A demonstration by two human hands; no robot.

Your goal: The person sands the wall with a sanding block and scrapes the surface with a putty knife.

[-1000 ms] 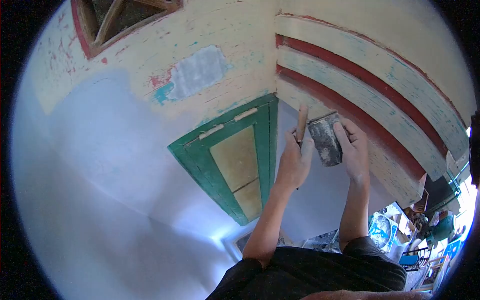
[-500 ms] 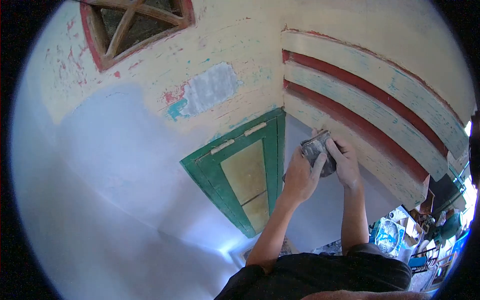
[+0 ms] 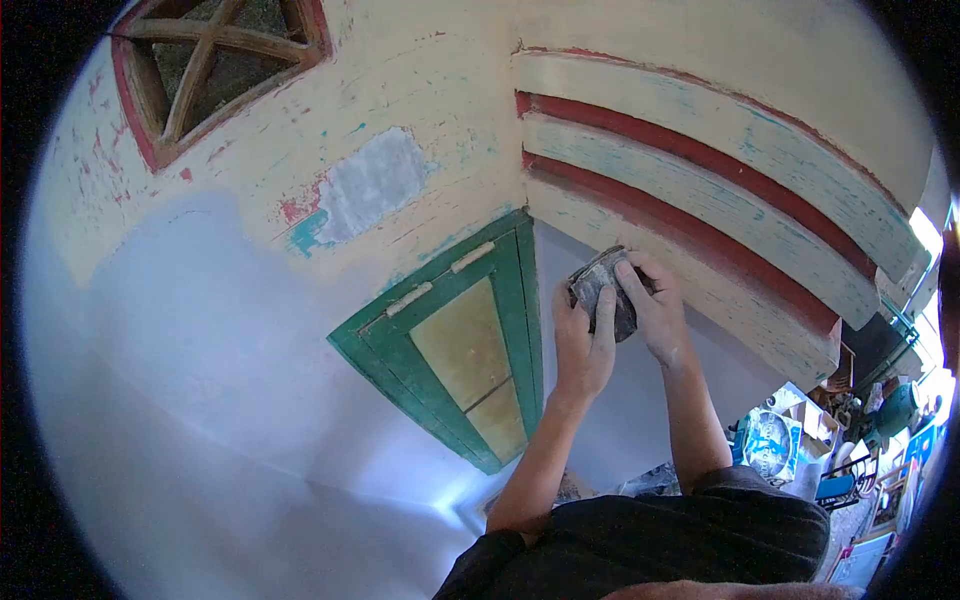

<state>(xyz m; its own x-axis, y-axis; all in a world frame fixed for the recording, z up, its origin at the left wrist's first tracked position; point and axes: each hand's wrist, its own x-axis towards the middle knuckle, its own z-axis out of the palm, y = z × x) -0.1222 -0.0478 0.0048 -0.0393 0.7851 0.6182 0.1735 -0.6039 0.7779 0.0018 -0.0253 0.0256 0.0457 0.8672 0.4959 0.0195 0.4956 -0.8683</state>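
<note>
Currently, your left hand (image 3: 580,345) and right hand (image 3: 655,310) meet around a small grey putty-smeared pad (image 3: 603,290), held up near the inner corner where the two walls join; the left fingers curl over its near edge with the thumb pressed against its face, and the right fingers wrap its far side, pressed together rather than spread; whether a tool handle is tucked behind the pad cannot be told from this view.

Judge progress from the surfaces; the lower wall (image 3: 200,380) on your left reads as a smooth, pale grey coat, which suggests that area is already skimmed; a separate grey patch (image 3: 365,185) sits higher on the worn cream band, with red and teal flakes showing beside it, so that band appears only spot-filled; the striped moulding (image 3: 700,190) on the right wall shows chipped cream and red paint and looks untreated; the green shutter (image 3: 460,345) and the lattice vent (image 3: 215,70) carry no filler.

Treat the work as partly complete: the lower field done, the upper band and moulding outstanding; the pad is against neither wall at this instant, so no coat is being laid on.
</note>
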